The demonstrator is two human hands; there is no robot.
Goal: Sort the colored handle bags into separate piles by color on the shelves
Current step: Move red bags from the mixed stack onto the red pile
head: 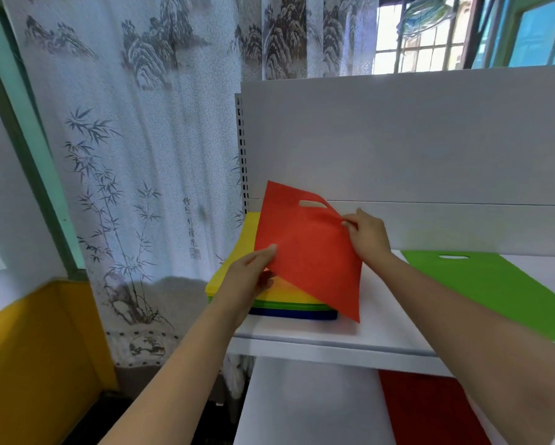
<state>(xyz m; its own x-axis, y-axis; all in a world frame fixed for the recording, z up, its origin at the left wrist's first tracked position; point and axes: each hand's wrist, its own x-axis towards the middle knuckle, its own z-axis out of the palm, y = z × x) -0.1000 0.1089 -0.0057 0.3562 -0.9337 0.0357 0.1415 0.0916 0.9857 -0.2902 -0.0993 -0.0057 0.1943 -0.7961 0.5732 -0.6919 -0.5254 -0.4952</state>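
A red handle bag (311,248) is lifted and tilted above a mixed stack of bags (269,300) at the left end of the upper shelf (350,335). My left hand (253,277) pinches the red bag's lower left edge. My right hand (367,234) pinches its right edge near the handle cutout. The stack shows yellow on top, with green and blue layers below. A green bag (494,284) lies flat on the same shelf to the right. A dark red bag (427,409) lies on the lower shelf (308,406).
The white back panel (414,136) of the shelf unit rises behind the bags. A printed curtain (135,155) hangs to the left, beside a wall with a yellow lower band (35,354). A window (462,30) is at the upper right.
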